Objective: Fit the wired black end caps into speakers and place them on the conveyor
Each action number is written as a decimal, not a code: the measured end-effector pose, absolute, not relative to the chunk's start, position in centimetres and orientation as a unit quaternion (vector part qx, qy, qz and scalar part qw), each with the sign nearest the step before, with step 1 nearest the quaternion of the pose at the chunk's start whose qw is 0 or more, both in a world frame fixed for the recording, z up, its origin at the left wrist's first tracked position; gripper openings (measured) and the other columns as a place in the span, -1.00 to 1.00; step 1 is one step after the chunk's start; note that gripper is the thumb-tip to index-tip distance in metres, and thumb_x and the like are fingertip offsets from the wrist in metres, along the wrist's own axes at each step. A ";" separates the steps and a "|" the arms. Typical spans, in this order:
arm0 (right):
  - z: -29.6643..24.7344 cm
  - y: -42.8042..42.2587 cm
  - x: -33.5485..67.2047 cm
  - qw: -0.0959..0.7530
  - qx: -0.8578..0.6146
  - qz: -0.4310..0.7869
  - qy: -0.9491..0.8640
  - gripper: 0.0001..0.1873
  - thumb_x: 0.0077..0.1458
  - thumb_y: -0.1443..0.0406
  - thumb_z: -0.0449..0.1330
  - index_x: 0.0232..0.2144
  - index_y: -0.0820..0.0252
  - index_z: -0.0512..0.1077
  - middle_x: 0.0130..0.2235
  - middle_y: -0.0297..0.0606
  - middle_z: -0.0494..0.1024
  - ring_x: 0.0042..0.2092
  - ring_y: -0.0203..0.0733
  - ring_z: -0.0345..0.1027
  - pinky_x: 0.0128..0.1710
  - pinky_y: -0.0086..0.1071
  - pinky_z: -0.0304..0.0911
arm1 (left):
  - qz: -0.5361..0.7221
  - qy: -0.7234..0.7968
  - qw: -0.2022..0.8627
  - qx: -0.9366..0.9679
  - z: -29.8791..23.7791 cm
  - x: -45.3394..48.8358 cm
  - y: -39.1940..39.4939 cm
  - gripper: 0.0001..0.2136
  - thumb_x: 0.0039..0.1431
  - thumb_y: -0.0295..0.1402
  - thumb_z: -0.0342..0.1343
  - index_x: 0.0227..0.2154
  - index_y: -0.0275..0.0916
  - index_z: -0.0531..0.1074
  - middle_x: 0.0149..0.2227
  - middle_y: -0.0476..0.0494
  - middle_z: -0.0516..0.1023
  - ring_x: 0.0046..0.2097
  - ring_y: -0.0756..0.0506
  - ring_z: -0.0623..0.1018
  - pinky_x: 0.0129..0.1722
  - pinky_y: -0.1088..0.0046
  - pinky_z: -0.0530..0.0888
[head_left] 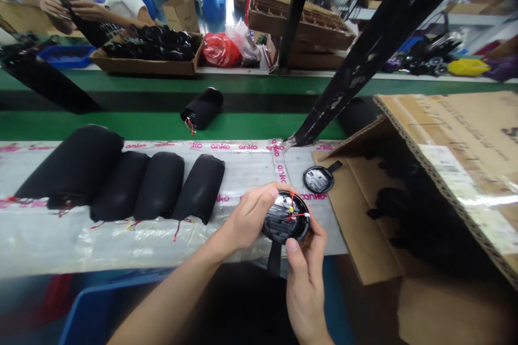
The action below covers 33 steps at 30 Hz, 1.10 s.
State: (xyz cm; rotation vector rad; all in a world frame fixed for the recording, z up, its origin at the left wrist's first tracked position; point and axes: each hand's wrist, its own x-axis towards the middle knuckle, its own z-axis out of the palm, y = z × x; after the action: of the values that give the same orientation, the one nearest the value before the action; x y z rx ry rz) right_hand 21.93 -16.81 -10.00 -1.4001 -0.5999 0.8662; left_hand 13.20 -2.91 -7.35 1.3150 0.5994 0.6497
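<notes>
Round cap [279, 229] left of box [457, 135]; I see left fingers [267, 198] and right fingers [296, 257] gripping its rim. Wires [292, 218] loose inside; second cap [318, 179] beside box, unhandled; tubes [159, 186] farther left. I judge work partway.

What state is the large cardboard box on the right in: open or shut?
Open: the cardboard box has a flap folded outward, and black parts show through its opening.

A round black cap [279, 230] was held hollow side up. Red wires [298, 216] were exposed inside, a strap [274, 260] suspended below.
</notes>
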 end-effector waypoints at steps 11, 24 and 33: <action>-11.2 -16.7 23.1 0.615 -0.638 0.354 -0.298 -0.36 0.45 0.06 0.20 0.45 -0.03 0.17 0.50 -0.11 0.32 0.48 0.04 0.25 0.40 -0.05 0.33 | 0.264 0.229 0.700 0.623 -6.7 10.8 -1.9 -0.48 0.61 -0.02 -0.17 0.39 -0.07 0.45 0.42 -0.17 0.48 0.42 -0.31 0.47 0.47 0.04 0.34; -11.8 -16.1 24.7 0.595 -0.627 0.376 -0.333 -0.33 0.40 0.01 0.26 0.42 0.01 0.21 0.54 -0.08 0.26 0.55 0.09 0.13 0.49 0.02 0.15 | 0.301 0.294 0.488 0.765 -10.6 10.0 -4.8 0.02 -0.12 -0.49 0.43 0.47 -0.13 0.21 0.38 -0.37 0.46 0.38 -0.44 0.49 0.43 -0.03 0.41; -15.3 -11.6 34.3 0.613 -0.612 0.303 -0.398 -0.34 0.25 -0.08 0.32 0.27 0.07 0.46 0.41 0.01 0.47 0.50 0.33 0.21 0.51 0.29 0.01 | 0.333 0.326 0.441 0.767 -4.8 11.7 2.5 -0.15 -0.09 -0.30 0.58 0.30 -0.20 0.38 0.13 -0.25 0.67 0.08 -0.33 0.70 0.18 0.13 0.60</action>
State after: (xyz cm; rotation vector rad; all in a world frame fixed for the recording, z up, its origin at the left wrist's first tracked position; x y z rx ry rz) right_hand 34.26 -11.62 -15.31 -1.4106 -0.9185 0.6980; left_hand 11.69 2.50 -4.78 1.9050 0.8090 0.8270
